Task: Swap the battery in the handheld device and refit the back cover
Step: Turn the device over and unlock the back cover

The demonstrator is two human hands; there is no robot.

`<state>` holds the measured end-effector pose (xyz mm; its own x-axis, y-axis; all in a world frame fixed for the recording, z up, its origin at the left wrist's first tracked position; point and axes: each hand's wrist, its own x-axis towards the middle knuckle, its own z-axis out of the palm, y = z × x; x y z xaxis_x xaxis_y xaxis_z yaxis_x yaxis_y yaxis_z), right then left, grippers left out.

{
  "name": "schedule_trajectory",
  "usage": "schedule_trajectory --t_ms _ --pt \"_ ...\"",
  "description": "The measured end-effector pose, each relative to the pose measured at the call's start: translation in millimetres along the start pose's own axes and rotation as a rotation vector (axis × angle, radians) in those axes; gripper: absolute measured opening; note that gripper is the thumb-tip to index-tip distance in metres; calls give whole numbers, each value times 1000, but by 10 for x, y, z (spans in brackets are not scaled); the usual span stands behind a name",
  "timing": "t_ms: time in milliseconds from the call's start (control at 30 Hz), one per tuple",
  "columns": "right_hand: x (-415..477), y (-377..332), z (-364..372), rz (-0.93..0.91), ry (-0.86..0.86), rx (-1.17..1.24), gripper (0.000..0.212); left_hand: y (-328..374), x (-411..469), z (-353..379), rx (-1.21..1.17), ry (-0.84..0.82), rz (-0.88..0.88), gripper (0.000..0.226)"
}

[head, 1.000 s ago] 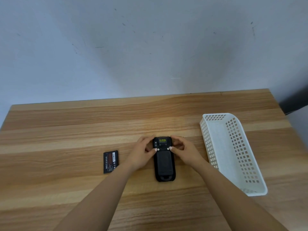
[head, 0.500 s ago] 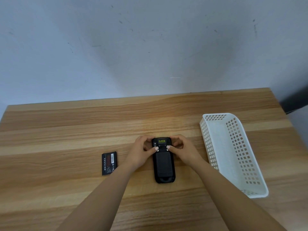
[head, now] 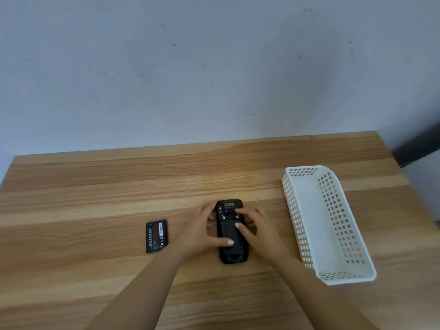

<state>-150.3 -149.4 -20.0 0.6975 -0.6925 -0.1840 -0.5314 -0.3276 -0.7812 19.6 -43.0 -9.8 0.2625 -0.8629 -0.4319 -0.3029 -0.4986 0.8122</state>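
**Pressing the back cover onto the handheld, both hands on it**

Pressing down with both hands on the black rectangular handheld device (head: 232,232), which lies face down near the middle of the light striped wooden table (head: 95,191), long axis running away from the person. Two bare forearms come in from the near edge and meet over it

Left hand (head: 200,231): cupped against the device's left edge, thumb (head: 225,241) laid flat across the lower part of the dark back cover (head: 232,236), nail visible. Other fingers curl loosely around the upper left side, not clenched

Right hand (head: 258,228): fingers spread a little and bent, one fingertip (head: 237,225) on the cover's upper part, another reaching up to the device's head beside a small metal stud (head: 223,216). Nothing gripped in the palm; contact is fingertip only. Cannot tell if the cover is fully seated

Device bottom end, rounded, sticks out toward the person past both hands. Top end shows a small yellow label (head: 229,205)

Left of the device, apart from the left hand: a flat black rectangular battery with red label and white print (head: 156,235), lying loose on the wood, slightly tilted

Right, well apart from the right hand: a white perforated plastic basket (head: 333,234), long and narrow, angled on the table, interior looks bare

Far side: table's back edge meets a plain scuffed grey wall (head: 214,67)
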Motion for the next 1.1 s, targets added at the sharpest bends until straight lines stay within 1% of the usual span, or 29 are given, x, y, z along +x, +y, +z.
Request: schedule_trajectory --t_ms 33,100,200,400,733,900,1000,1100 --pt "-57 30 16 -31 -22 -28 37 -28 -61 21 53 -52 -3 125" --pt "-117 58 39 -49 -63 -62 41 -75 -152 65 180 -98 9 139" --pt "-123 33 31 -55 -118 -88 50 -85 -185 138 290 -74 39 143" --pt "-100 1 9 -72 -175 -133 53 -53 -189 173 307 -37 31 143" --pt "29 -199 22 53 -142 -117 29 -48 -187 169 287 -28 22 143" --pt "135 -304 95 78 -86 -157 19 -63 -191 174 300 -15 36 143" --pt "163 -384 84 73 -71 -104 15 -81 -182 178 300 -20 34 143" --pt "119 -384 42 65 -101 -6 13 -94 -180 185 287 -18 27 143"
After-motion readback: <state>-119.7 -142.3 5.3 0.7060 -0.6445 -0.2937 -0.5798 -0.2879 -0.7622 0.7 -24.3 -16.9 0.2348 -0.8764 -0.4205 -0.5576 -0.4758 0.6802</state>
